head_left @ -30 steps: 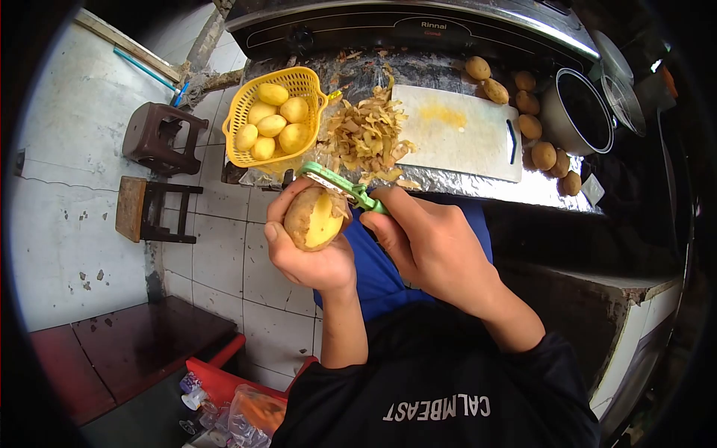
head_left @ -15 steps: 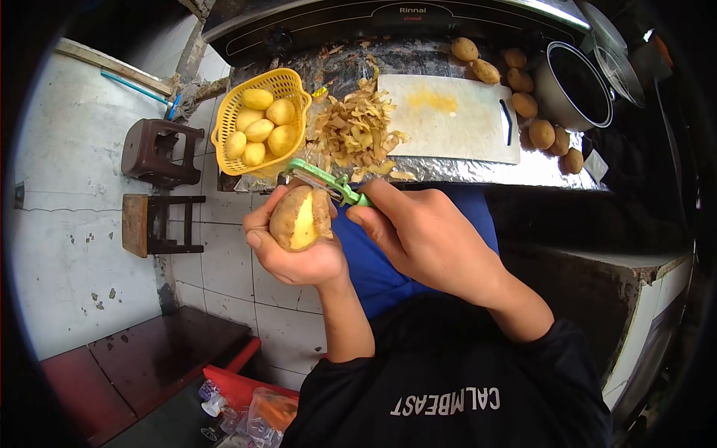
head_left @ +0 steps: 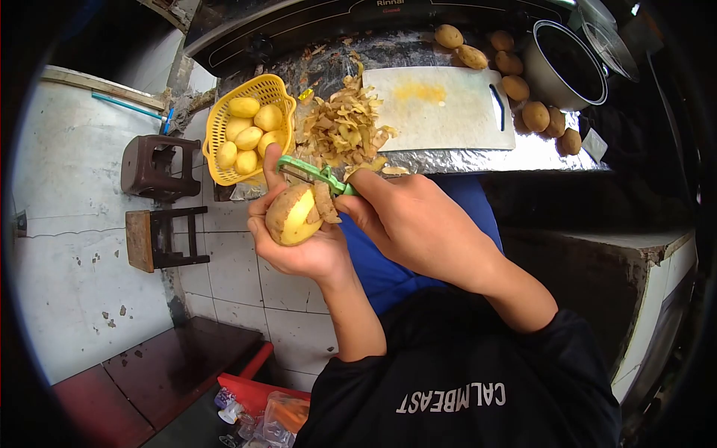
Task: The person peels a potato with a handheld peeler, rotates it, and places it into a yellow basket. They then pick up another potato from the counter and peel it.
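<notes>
A partly peeled potato (head_left: pixel 293 216) rests in my left hand (head_left: pixel 302 254), whose fingers wrap round it while the index finger points up. Yellow flesh shows across its front, and a strip of brown skin hangs at its right side. My right hand (head_left: pixel 418 224) grips the handle of a green peeler (head_left: pixel 317 174), its blade end just above the potato. Beyond my hands, a heap of potato peelings (head_left: pixel 343 123) lies between the yellow basket (head_left: pixel 211 142) of peeled potatoes and a white cutting board (head_left: pixel 441 134).
Several unpeeled potatoes (head_left: pixel 535 116) sit right of the board, beside a metal pot (head_left: pixel 549 75). A black stove (head_left: pixel 314 33) runs along the back of the foil-covered counter (head_left: pixel 448 161). Two stools (head_left: pixel 153 166) stand by the left wall.
The peeler has moved slightly left and up off the potato, and more yellow flesh shows. My left index finger has lifted. The whole view has shifted a little.
</notes>
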{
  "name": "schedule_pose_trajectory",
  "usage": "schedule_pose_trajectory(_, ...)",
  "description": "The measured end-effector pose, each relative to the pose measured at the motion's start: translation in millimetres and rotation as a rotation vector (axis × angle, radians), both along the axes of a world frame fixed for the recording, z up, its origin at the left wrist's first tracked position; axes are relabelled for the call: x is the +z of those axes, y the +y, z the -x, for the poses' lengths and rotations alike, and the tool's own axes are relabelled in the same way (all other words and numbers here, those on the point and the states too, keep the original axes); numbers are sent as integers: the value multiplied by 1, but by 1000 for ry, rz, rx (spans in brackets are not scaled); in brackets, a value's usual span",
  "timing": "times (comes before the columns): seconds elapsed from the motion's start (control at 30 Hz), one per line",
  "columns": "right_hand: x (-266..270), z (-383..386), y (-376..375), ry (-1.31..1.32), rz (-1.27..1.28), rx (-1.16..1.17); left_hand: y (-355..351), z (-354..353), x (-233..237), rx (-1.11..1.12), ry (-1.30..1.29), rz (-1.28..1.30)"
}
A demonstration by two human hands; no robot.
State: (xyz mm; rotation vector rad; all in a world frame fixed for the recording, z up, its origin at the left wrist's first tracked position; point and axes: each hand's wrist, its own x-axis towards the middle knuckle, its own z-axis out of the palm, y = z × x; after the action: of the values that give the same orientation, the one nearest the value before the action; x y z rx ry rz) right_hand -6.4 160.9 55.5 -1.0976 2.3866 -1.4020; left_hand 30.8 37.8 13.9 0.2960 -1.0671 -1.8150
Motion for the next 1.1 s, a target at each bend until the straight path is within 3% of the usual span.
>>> schedule_pose_trajectory(0.3, -8, 8, -2, -23, 14, -48, -11, 11, -18, -273, 76, -258)
schedule_pose_trajectory(0.43, -2, 19, 5, -77, -63, -5, -14, 12, -27, -354, 78, -248)
schedule_pose_trajectory(0.5, -1, 27, 5, -68, -74, 46, -10, 17, -29, -289, 17, -86)
schedule_pose_trajectory(0.8, -6, 41, 5, -166, -127, 66, -13, 34, -41, -475, 184, -195)
schedule_pose_trajectory(1.1, -5, 78, -3, -200, -286, 202, -26, 54, -36, -553, 90, -65)
